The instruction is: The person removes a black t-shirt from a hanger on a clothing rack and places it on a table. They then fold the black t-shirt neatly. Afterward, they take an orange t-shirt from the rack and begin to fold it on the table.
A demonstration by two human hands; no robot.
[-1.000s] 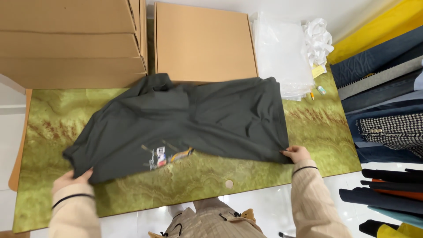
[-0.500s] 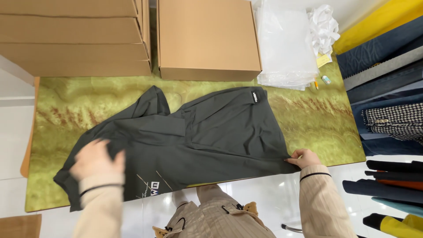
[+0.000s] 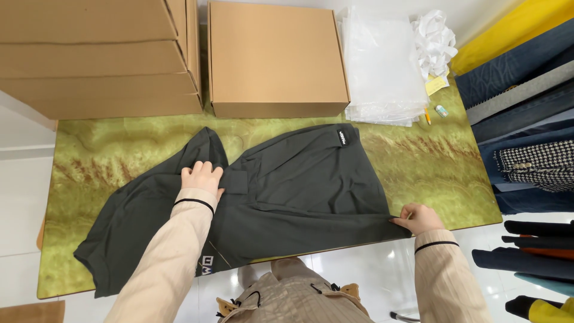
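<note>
A dark grey shirt point(image 3: 299, 179) lies spread across the green marbled tabletop point(image 3: 430, 167), with a small black label near its far edge. My left hand point(image 3: 202, 177) rests flat on the garment near its middle left, fingers together, pressing the fabric down. At the near right corner of the cloth, my right hand point(image 3: 418, 217) pinches the hem by the table's front edge. A sleeve point(image 3: 206, 146) pokes up just beyond my left hand. Part of the shirt hangs over the front edge at the lower left.
Stacked cardboard boxes point(image 3: 95, 60) stand at the back left, and one brown box point(image 3: 275, 57) at the back middle. A pile of clear plastic bags point(image 3: 382, 66) and crumpled white paper point(image 3: 433, 39) lie at the back right. Folded fabrics point(image 3: 526, 119) fill the right side.
My left hand has moved from the shirt's near left edge up and right to its middle. The right hand still holds the right corner, and the cloth lies flatter.
</note>
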